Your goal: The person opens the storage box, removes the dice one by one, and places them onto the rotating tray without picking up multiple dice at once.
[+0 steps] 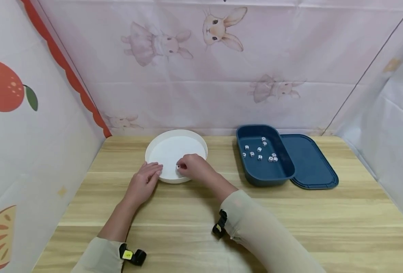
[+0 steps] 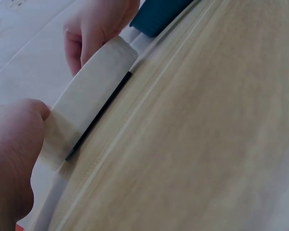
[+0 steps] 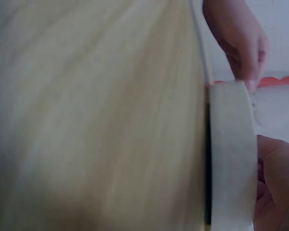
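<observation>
A round white tray (image 1: 188, 141) with a low rim lies on the table. Inside it, my right hand (image 1: 195, 167) pinches a small white die (image 1: 178, 167) just over the tray's floor; the fingers mostly cover the die. At the near left of the rim my left hand (image 1: 143, 184) rests, its fingers reaching over the edge. The left wrist view shows the tray's side wall (image 2: 89, 94) between the left hand (image 2: 14, 149) and the right hand (image 2: 94, 36). Neither wrist view shows the die.
Right of the tray stands a deep blue container (image 1: 268, 181) with several white dice (image 1: 260, 157) scattered on its floor. Its flat blue lid (image 1: 310, 161) lies beside it on the right. A printed cloth (image 1: 194, 94) hangs behind the wooden table (image 1: 188, 212).
</observation>
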Action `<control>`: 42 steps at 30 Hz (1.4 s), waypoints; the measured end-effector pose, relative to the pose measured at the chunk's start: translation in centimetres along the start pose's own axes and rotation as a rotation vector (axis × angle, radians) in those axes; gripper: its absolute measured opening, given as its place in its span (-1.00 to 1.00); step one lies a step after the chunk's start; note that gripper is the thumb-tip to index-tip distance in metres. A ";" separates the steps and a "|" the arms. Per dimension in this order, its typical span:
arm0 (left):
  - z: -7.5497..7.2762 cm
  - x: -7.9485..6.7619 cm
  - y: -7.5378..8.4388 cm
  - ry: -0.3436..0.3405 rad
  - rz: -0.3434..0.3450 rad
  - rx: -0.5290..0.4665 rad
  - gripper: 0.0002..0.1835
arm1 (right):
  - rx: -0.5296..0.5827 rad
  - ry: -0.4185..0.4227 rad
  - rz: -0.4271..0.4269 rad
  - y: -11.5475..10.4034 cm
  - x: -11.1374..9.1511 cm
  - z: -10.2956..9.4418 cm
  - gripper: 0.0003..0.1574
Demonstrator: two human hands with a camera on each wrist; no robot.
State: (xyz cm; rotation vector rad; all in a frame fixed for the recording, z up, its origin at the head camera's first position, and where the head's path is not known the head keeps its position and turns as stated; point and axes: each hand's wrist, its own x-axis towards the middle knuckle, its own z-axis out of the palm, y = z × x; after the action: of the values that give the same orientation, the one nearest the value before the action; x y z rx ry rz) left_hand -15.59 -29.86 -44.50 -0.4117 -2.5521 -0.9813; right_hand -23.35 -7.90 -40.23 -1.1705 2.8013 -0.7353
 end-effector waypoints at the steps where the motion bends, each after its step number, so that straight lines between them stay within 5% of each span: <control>1: 0.0 0.0 0.0 0.003 0.005 -0.002 -0.72 | -0.001 0.000 -0.003 0.0 0.1 0.2 -0.78; 16: 0.2 0.3 -0.2 0.003 0.008 -0.003 -0.72 | 0.025 -0.099 0.085 -0.5 0.6 0.2 -0.76; 25: 0.2 0.3 -0.1 -0.018 -0.012 -0.015 -0.69 | 0.081 -0.117 0.052 0.4 0.1 -0.9 -0.72; 30: 0.1 0.4 -0.4 -0.003 -0.007 -0.010 -0.69 | 0.080 -0.076 0.046 1.5 -0.7 -3.9 -0.68; 36: -0.1 0.7 -0.4 0.034 0.008 -0.019 -0.71 | 0.045 0.085 0.066 4.9 -2.7 -9.5 -0.69; 42: 0.3 0.5 -0.6 0.002 0.002 -0.020 -0.69 | -0.032 0.180 0.236 10.2 -6.8 -14.0 -0.67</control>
State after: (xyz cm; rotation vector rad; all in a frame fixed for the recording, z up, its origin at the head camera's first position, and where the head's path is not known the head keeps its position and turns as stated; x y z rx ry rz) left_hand -16.34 -29.96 -44.81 -0.4181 -2.5413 -1.0068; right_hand -27.92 8.72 -33.24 -0.7923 3.0357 -0.8141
